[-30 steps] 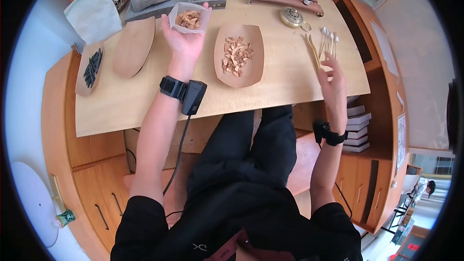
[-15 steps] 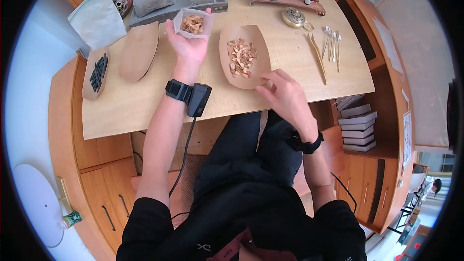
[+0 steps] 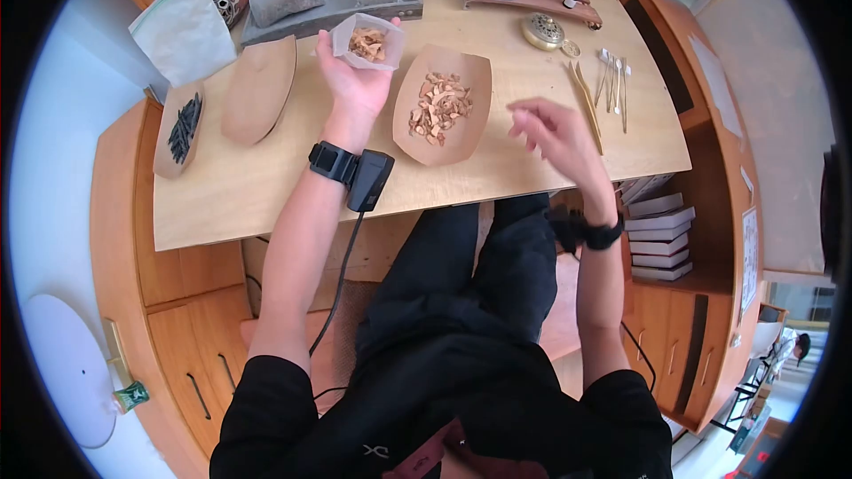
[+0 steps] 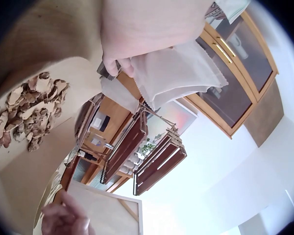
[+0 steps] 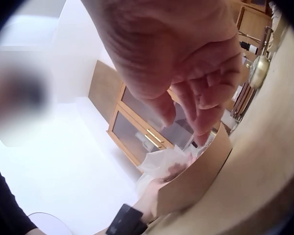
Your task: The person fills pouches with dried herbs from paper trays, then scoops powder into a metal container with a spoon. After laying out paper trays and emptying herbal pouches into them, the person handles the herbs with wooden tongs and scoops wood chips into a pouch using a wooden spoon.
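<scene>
My left hand [image 3: 359, 89] is raised palm up over the table and holds an open translucent paper bag [image 3: 393, 55] with dried, tan-brown chips [image 3: 366, 43] inside. Thumb and fingers grip the bag's sides. Just right of it on the table, a brown boat-shaped paper tray [image 3: 435, 151] carries more such chips [image 3: 441, 106]. My right hand [image 3: 559, 135] hovers to the right of that tray, fingers loosely bent and nothing between them. In the right wrist view, the fingers [image 5: 206, 105] overlap the tray's edge [image 5: 201, 176]. The left wrist view shows the bag [image 4: 179, 73] beneath the hand.
Brass tongs [image 3: 586, 106] and several thin tools [image 3: 614, 89] lie right of my right hand. A brass burner [image 3: 543, 31] sits behind. At left are a second boat tray [image 3: 259, 89], a tray of dark sticks [image 3: 184, 129] and a white pouch [image 3: 184, 31]. A grey tray [image 3: 311, 19] stands behind.
My right hand moved left from beside the tongs to the chip tray's near right corner, then drew back right. The tray has shifted slightly left and turned. The left hand keeps holding the bag.
</scene>
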Action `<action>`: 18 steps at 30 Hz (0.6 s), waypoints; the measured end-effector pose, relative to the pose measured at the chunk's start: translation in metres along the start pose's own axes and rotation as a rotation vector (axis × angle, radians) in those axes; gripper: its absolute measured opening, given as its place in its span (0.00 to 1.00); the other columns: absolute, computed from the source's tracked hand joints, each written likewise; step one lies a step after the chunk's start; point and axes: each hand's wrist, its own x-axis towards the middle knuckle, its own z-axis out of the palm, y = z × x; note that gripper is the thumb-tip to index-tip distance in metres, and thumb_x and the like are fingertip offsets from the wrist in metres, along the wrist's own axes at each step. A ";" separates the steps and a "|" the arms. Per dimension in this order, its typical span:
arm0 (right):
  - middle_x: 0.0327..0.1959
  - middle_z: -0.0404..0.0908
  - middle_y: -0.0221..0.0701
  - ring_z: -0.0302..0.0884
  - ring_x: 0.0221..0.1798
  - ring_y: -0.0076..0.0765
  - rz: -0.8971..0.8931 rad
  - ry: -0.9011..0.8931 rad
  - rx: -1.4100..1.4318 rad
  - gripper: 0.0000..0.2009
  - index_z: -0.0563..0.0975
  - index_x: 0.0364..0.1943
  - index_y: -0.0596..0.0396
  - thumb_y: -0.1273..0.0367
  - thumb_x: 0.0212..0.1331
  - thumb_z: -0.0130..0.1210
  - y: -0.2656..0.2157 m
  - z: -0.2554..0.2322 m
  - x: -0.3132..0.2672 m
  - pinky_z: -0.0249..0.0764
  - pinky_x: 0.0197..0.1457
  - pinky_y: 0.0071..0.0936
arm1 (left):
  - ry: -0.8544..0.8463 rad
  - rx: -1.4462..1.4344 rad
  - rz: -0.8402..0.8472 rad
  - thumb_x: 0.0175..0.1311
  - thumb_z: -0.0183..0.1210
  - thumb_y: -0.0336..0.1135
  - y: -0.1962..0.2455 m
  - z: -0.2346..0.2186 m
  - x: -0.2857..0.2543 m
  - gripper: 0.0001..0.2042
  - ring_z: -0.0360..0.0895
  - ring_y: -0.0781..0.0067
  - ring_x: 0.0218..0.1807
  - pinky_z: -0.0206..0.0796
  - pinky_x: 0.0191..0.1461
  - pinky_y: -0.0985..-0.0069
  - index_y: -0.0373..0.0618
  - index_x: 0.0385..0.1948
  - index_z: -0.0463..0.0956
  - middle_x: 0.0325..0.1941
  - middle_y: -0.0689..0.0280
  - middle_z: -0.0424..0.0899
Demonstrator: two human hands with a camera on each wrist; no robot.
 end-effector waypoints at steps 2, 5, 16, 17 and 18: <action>0.27 0.81 0.32 0.77 0.26 0.23 0.021 0.035 -0.020 0.17 0.79 0.46 0.65 0.62 0.66 0.55 0.005 -0.006 0.029 0.73 0.30 0.22 | 0.020 0.042 -0.017 0.70 0.38 0.59 -0.002 0.009 -0.006 0.32 0.63 0.40 0.69 0.48 0.73 0.41 0.46 0.67 0.53 0.69 0.47 0.60; 0.25 0.80 0.32 0.77 0.24 0.24 0.072 0.028 -0.088 0.21 0.79 0.43 0.67 0.58 0.63 0.58 0.012 -0.005 0.070 0.73 0.27 0.22 | 0.041 0.093 -0.057 0.69 0.39 0.59 -0.002 0.016 -0.011 0.32 0.62 0.43 0.70 0.41 0.74 0.38 0.48 0.68 0.52 0.70 0.49 0.60; 0.29 0.79 0.26 0.76 0.27 0.20 0.242 -0.141 0.171 0.10 0.78 0.38 0.60 0.66 0.62 0.53 0.026 -0.006 0.150 0.75 0.32 0.17 | 0.068 0.039 -0.070 0.68 0.39 0.63 0.004 0.008 -0.003 0.32 0.67 0.44 0.66 0.52 0.70 0.45 0.46 0.63 0.60 0.64 0.51 0.68; 0.29 0.79 0.26 0.76 0.27 0.20 0.240 -0.145 0.175 0.10 0.78 0.38 0.60 0.66 0.62 0.53 0.026 -0.009 0.152 0.75 0.32 0.17 | 0.061 0.041 -0.042 0.68 0.39 0.63 0.007 0.007 -0.002 0.33 0.67 0.44 0.65 0.54 0.71 0.48 0.45 0.63 0.59 0.64 0.49 0.67; 0.30 0.78 0.26 0.76 0.29 0.19 0.231 -0.110 0.225 0.10 0.78 0.38 0.59 0.67 0.62 0.53 0.027 -0.012 0.154 0.75 0.34 0.17 | 0.055 0.043 -0.014 0.68 0.39 0.63 0.008 0.006 -0.001 0.34 0.68 0.43 0.65 0.56 0.71 0.51 0.43 0.64 0.58 0.64 0.47 0.67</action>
